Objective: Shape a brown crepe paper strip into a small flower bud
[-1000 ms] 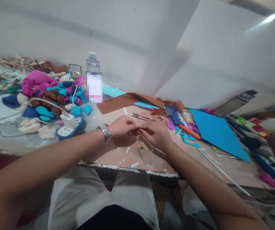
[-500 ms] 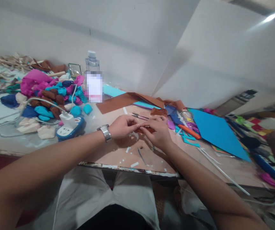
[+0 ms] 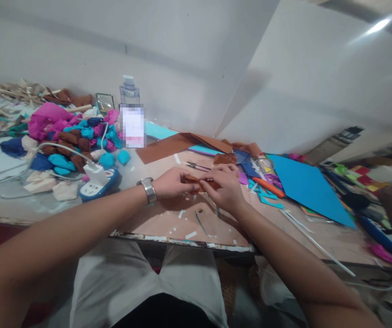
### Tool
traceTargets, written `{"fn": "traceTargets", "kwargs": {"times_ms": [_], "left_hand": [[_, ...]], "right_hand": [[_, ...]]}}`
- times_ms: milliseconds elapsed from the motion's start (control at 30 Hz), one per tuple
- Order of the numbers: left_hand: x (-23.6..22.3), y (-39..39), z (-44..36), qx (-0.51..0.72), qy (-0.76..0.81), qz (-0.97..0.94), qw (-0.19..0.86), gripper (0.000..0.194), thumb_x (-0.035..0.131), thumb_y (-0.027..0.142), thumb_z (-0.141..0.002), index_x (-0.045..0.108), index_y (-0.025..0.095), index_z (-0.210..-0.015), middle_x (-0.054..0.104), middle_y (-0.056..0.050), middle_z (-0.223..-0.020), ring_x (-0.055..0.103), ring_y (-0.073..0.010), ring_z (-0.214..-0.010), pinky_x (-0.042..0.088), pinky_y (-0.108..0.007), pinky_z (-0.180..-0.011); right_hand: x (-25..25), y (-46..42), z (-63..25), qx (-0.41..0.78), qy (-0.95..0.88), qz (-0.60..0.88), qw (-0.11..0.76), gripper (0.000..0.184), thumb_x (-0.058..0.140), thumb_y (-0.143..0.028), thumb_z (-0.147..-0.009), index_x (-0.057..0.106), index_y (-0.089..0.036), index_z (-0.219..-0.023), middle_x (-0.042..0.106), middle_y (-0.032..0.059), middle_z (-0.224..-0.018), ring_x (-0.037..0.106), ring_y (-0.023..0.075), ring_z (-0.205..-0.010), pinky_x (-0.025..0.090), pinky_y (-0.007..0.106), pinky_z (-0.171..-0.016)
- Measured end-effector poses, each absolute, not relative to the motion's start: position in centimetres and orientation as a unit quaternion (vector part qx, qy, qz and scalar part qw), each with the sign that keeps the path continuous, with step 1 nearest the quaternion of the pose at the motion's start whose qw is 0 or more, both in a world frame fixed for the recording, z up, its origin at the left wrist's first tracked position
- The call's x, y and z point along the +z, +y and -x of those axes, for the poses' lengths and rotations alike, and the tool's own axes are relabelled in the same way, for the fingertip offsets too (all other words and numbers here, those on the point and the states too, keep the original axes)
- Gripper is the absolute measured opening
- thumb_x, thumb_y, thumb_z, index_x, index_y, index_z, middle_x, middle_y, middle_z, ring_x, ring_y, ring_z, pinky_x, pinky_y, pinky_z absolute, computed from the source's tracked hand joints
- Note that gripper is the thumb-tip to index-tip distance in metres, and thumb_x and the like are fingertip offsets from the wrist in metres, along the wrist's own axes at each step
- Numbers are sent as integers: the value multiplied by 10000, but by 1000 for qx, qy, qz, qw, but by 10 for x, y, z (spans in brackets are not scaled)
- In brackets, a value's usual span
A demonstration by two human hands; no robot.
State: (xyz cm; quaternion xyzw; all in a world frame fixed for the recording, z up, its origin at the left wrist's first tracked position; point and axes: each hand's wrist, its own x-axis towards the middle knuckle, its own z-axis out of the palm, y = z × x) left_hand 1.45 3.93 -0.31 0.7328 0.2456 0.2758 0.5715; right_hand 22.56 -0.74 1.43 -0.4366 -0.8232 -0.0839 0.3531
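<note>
Between my two hands is a small piece of brown paper (image 3: 194, 180), held just above the table (image 3: 162, 214). My left hand (image 3: 172, 183), with a metal watch (image 3: 147, 190) on the wrist, pinches its left part. The fingers of my right hand (image 3: 226, 186) close on its right part and hide much of it. Beyond the hands lie dark, thin tweezers-like tools (image 3: 198, 166) and a crumpled brown paper piece (image 3: 225, 158). White paper scraps (image 3: 191, 235) and a thin dark strip (image 3: 201, 223) are on the table nearer me.
A blue power strip (image 3: 100, 187) with a plugged-in white charger stands left, before a heap of crumpled coloured paper (image 3: 54, 120). A lit phone (image 3: 132, 125) leans against a bottle (image 3: 129, 91). On the right are an orange cutter (image 3: 268, 187) and a blue sheet (image 3: 310, 187).
My left fingers have drawn slightly left from my right hand, and more of the brown paper shows between them. The right hand stays almost in place.
</note>
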Motion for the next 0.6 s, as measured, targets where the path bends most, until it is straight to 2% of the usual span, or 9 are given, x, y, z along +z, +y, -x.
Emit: {"fn": "traceTargets", "kwargs": {"times_ms": [100,233,333,400,600], "left_hand": [[-4,39,-14,283,257,-760,525,225,702,364,-903,727,142,-878,725,-20,-726,665,-135,-671,500,-233,-655],[0,39,-14,336,253,-801,427,192,676,328,-908,755,166,-974,773,-33,-925,703,-164,-849,514,-253,-769],[4,39,-13,310,277,-831,371,250,627,371,-939,763,172,-871,760,-19,-818,672,-156,-758,475,-252,-700],[5,39,-12,296,286,-831,374,287,602,383,-951,752,169,-833,744,-16,-775,655,-151,-724,460,-252,-677],[-1,41,-15,288,284,-783,472,224,602,316,-922,715,160,-806,703,-3,-737,632,-139,-704,456,-244,-668]], "right_hand": [[15,-8,-225,-71,-824,440,350,112,669,-291,-941,737,-237,-869,781,10,-881,651,228,-935,313,473,-998],[14,-7,-225,-51,-830,450,325,126,647,-296,-939,733,-243,-865,780,10,-881,649,228,-938,305,479,-1026],[13,-7,-225,-43,-831,454,319,138,642,-312,-943,735,-249,-863,788,9,-890,654,235,-968,303,482,-1041],[13,-7,-225,-41,-831,455,318,128,648,-309,-942,740,-251,-875,791,8,-897,656,236,-972,304,482,-1041],[11,-7,-226,-35,-841,434,322,97,654,-287,-948,747,-262,-937,802,0,-935,678,225,-979,298,485,-1066]]}}
